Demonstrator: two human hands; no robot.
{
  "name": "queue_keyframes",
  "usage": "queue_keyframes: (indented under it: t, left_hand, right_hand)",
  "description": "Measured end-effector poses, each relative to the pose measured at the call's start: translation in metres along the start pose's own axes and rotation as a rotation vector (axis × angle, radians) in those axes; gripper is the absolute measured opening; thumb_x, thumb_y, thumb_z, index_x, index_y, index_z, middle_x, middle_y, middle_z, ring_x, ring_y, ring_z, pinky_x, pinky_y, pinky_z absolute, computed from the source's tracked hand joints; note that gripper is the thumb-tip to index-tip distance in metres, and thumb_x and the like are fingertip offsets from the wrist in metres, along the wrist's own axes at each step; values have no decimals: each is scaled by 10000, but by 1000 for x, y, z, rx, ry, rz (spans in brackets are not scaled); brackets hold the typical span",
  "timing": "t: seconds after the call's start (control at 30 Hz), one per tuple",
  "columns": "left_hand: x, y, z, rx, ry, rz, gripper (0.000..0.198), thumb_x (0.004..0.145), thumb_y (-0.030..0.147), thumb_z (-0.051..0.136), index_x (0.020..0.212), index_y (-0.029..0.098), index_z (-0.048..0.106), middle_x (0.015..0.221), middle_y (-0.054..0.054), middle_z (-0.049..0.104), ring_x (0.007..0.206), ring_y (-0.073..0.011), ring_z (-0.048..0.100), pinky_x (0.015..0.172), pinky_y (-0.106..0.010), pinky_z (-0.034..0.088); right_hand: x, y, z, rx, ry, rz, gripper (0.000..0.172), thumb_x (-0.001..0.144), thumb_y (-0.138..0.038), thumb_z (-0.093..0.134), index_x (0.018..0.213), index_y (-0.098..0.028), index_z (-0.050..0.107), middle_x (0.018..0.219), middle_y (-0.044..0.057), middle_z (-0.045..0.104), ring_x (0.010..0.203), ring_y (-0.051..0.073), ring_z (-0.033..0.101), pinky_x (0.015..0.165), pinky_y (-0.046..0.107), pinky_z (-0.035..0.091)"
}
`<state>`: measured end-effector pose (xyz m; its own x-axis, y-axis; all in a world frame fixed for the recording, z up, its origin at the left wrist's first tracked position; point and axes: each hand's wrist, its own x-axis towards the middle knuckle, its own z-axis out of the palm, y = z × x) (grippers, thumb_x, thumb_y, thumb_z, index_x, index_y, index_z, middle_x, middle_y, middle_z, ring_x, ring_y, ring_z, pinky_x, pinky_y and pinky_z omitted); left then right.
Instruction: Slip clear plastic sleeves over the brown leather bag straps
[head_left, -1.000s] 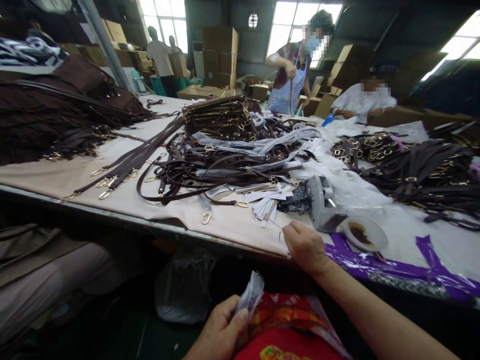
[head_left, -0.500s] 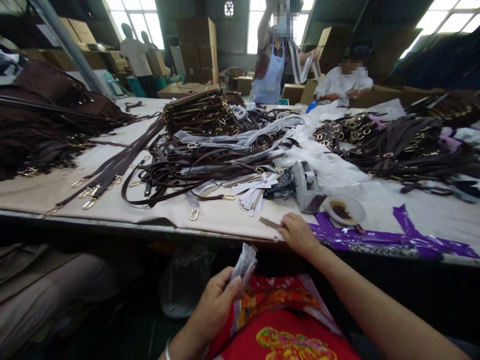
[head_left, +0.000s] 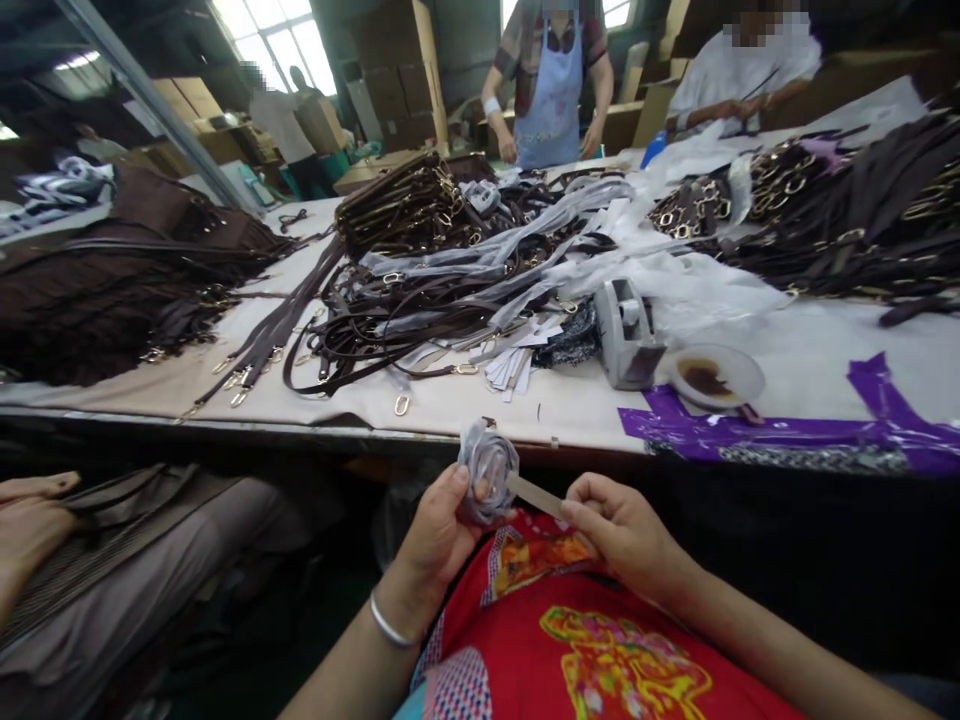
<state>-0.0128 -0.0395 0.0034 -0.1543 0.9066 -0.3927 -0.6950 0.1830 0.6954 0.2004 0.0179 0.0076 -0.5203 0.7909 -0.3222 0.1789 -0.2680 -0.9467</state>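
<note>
My left hand is closed around a coiled strap in greyish clear plastic wrap, held above my lap just off the table edge. Between the thumb and fingers of my right hand is a narrow flat beige strip. Its far end meets the right side of the coil; whether it lies in front or tucks in, I cannot tell. Beyond my hands, a fan of white and beige paper strips lies on the table. Behind it is a tangled heap of dark brown straps with gold clasps.
A grey tape dispenser stands by a shallow dish of brown liquid. Purple tape covers the table's right front edge. Brown bags are piled at left. A co-worker's hand is at far left; a person in a blue apron stands opposite.
My right hand has come back from the table edge with the beige strip to the coil. My left hand has raised and turned the coil. The aproned person's arms have come down.
</note>
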Motion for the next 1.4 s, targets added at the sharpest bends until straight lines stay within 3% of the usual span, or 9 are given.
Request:
queue_keyframes:
  t: [0.13, 0.33, 0.6, 0.8, 0.9, 1.0, 1.17, 1.3, 1.4]
  left_hand:
    - [3, -12, 15, 1, -71, 9, 217, 895, 326, 631, 794, 147, 562, 759, -18, 563, 720, -169, 581, 725, -434, 598]
    - [0, -26, 25, 65, -80, 91, 238, 891, 311, 650, 1068, 158, 601, 754, 5, 554, 672, -119, 535, 677, -272, 517]
    - [-7, -34, 28, 374, -115, 175, 482, 891, 366, 665, 1296, 186, 476, 887, -30, 621, 758, -131, 569, 742, -271, 482]
    - [-12, -36, 30, 441, -191, 106, 351, 882, 407, 659, 1129, 167, 590, 848, -37, 613, 762, -157, 582, 744, -297, 496]
    - [-8, -32, 24, 505, -115, 79, 318, 852, 412, 687, 1010, 138, 647, 827, -52, 642, 731, -159, 585, 693, -274, 478]
    - [-6, -29, 18, 483, -90, 37, 332, 826, 408, 697, 998, 126, 662, 867, -70, 670, 738, -174, 599, 698, -285, 471]
    - [-9, -28, 19, 949, -137, 94, 238, 839, 356, 636, 849, 123, 683, 762, -15, 644, 696, -154, 543, 649, -255, 414]
    - [-16, -29, 17, 1178, -386, 143, 240, 883, 335, 567, 915, 150, 716, 873, -41, 710, 782, -193, 596, 722, -276, 447]
    - [-23, -31, 7, 1127, -502, 118, 233, 874, 356, 591, 924, 183, 738, 882, -49, 737, 799, -209, 631, 765, -285, 472]
  right_hand:
    - [0, -2, 0, -28, 51, -28, 263, 845, -431, 586, 745, -199, 514, 455, -91, 453, 357, 61, 363, 360, 180, 274]
    - [-2, -12, 1, -24, 91, 97, 221, 790, -401, 564, 701, -212, 489, 415, -96, 447, 304, 69, 371, 316, 181, 267]
    - [7, 10, 10, 258, 19, 97, 367, 799, -547, 626, 769, -209, 486, 453, -102, 460, 320, 55, 351, 335, 170, 244]
    - [14, 26, 12, 339, -79, 33, 388, 847, -565, 617, 855, -192, 513, 493, -94, 470, 369, 55, 359, 381, 178, 283]
    - [4, 25, 6, 71, -106, -137, 301, 893, -434, 604, 1067, -195, 545, 689, -26, 617, 544, 116, 555, 509, 229, 449]
    - [-6, 24, -4, -360, -138, -522, 344, 887, -239, 618, 1221, -214, 540, 1057, 78, 674, 933, 197, 633, 820, 330, 520]
    - [-4, 14, -13, -881, -106, -885, 223, 928, -110, 460, 958, -167, 674, 936, 107, 695, 838, 215, 602, 769, 367, 473]
    - [5, 7, -8, -842, -149, -731, 155, 864, -122, 566, 801, -177, 697, 1141, 118, 681, 1003, 259, 610, 872, 418, 455]
    - [6, 15, 0, -620, -281, -411, 182, 825, -80, 572, 721, -182, 680, 934, 50, 712, 852, 176, 645, 785, 306, 487]
